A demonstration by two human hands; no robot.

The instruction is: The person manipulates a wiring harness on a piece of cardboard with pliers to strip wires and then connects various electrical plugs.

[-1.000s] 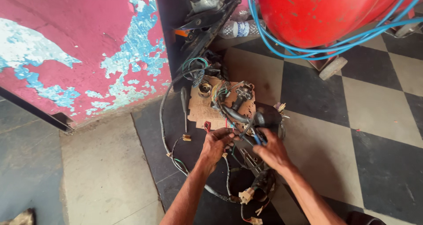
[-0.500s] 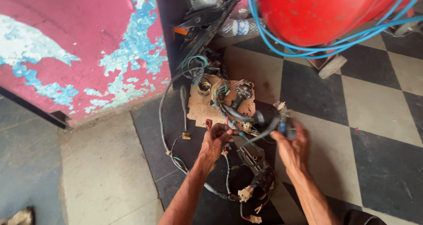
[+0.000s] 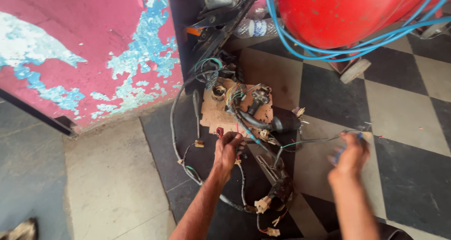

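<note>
A tangled black wiring harness [image 3: 263, 146] with white connectors lies on the checkered floor, partly over a brown cardboard piece [image 3: 216, 115]. My left hand [image 3: 228, 150] is closed on wires of the harness near a small red part [image 3: 220, 132]. My right hand [image 3: 350, 155], blurred, is out to the right and grips a blue-handled tool or roll, which I cannot make out. A thin wire [image 3: 314, 140] stretches from the harness toward that hand.
A red tank [image 3: 343, 9] wrapped in blue hose [image 3: 300, 47] stands at the top right. A peeling pink wall [image 3: 84, 52] fills the upper left. A screwdriver [image 3: 196, 112] lies beside the cardboard. A plastic bottle [image 3: 253, 27] lies near dark motorcycle parts [image 3: 221, 14].
My right hand has moved away from the harness to the right, drawing a thin wire out with it. My left hand stays on the wires.
</note>
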